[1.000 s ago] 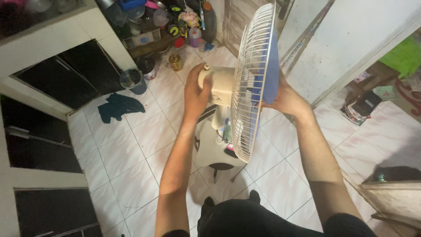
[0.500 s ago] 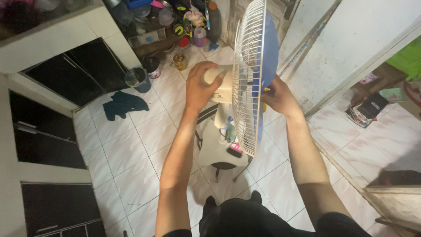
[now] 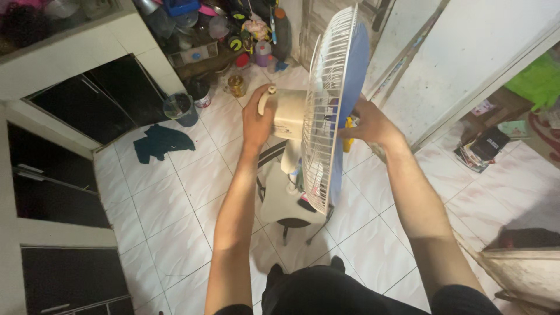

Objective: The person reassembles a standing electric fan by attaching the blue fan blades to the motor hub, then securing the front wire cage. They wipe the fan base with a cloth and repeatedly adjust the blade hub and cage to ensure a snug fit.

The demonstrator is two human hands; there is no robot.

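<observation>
An electric fan [image 3: 309, 122] is seen standing on a small stool [image 3: 286, 204] over a floor of glossy white tiles [image 3: 186, 192], close in front of the person. Its cream plastic motor housing [image 3: 289, 114] is rounded and smooth, and a thin white wire guard [image 3: 318, 116], round and ribbed with fine spokes, is viewed nearly edge-on. A translucent blue blade [image 3: 353, 70] is shown on the far side of the guard.

The left hand [image 3: 256, 119] is wrapped around the back of the motor housing, with the fingers curled over it in a grip and the forearm stretched straight out. The right hand [image 3: 367, 122] is held at the front of the fan near the blade hub, with the fingers bent in towards it; whether anything is pinched there cannot be told. A small yellow piece [image 3: 348, 133] is seen just below that hand.

A crumpled dark teal cloth [image 3: 160, 142] is laid on the tiles beside dark cabinet doors [image 3: 99, 99], and a clutter of bottles and containers [image 3: 233, 35] is crowded at the far wall.
</observation>
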